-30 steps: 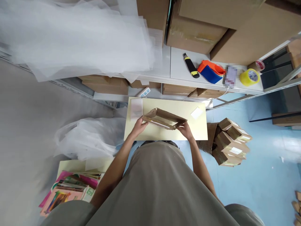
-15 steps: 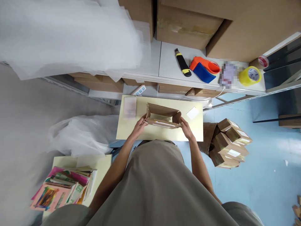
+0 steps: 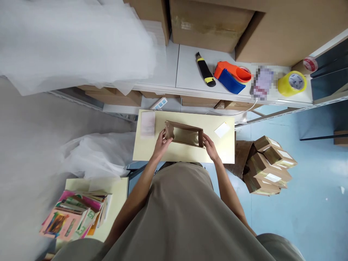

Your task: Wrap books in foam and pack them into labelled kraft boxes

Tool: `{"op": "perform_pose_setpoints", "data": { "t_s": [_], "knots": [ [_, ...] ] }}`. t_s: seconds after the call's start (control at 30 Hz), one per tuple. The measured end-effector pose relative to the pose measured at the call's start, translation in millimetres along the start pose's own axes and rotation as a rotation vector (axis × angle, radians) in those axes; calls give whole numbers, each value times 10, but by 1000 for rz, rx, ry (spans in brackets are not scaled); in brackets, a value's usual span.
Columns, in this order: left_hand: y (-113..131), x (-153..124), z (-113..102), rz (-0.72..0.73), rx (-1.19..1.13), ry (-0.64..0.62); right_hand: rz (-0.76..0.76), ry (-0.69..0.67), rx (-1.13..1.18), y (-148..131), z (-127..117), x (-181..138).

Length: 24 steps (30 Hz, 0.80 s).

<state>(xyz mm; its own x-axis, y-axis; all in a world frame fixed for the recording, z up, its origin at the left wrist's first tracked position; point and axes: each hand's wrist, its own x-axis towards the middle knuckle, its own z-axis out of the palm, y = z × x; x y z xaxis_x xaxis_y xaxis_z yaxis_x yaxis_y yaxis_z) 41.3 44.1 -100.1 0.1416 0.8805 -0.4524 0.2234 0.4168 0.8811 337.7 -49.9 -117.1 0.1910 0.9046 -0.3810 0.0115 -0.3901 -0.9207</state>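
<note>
A small brown cardboard box (image 3: 184, 134) stands open on the pale yellow table (image 3: 163, 154) in front of me. My left hand (image 3: 161, 142) grips its left end flap. My right hand (image 3: 209, 145) holds its right end. Both hands have fingers curled on the cardboard. A pink-white slip (image 3: 147, 124) lies on the table left of the box, and a small white card (image 3: 222, 129) lies to its right.
The white shelf (image 3: 187, 78) behind holds a black-yellow knife (image 3: 205, 69), an orange-blue tape dispenser (image 3: 231, 75) and a yellow tape roll (image 3: 294, 82). Finished boxes (image 3: 268, 165) are piled on the blue floor at right. Clear plastic bags (image 3: 95, 154) and colourful books (image 3: 74, 217) lie at left.
The flattened carton has been squared up into an open box between my hands. It now stands upright on the table, slightly further from me.
</note>
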Motion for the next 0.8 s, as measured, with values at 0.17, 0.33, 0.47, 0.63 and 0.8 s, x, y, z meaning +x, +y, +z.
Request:
{"op": "perform_pose_setpoints", "data": {
  "t_s": [0.17, 0.33, 0.47, 0.63, 0.8],
  "knots": [
    [-6, -88, -39, 168, 171, -62, -2, 52, -37, -20, 55, -13],
    [43, -186, -83, 279, 344, -106, -29, 109, -59, 0, 101, 55],
    [30, -190, -120, 326, 468, -123, 29, 150, -141, 74, 55, 174],
    [2, -85, -187, 303, 553, -73, 50, 145, -184, 119, 1, 286],
    [25, 3, -246, 198, 596, -6, 44, 143, -123, 26, 16, 240]
  ]
}}
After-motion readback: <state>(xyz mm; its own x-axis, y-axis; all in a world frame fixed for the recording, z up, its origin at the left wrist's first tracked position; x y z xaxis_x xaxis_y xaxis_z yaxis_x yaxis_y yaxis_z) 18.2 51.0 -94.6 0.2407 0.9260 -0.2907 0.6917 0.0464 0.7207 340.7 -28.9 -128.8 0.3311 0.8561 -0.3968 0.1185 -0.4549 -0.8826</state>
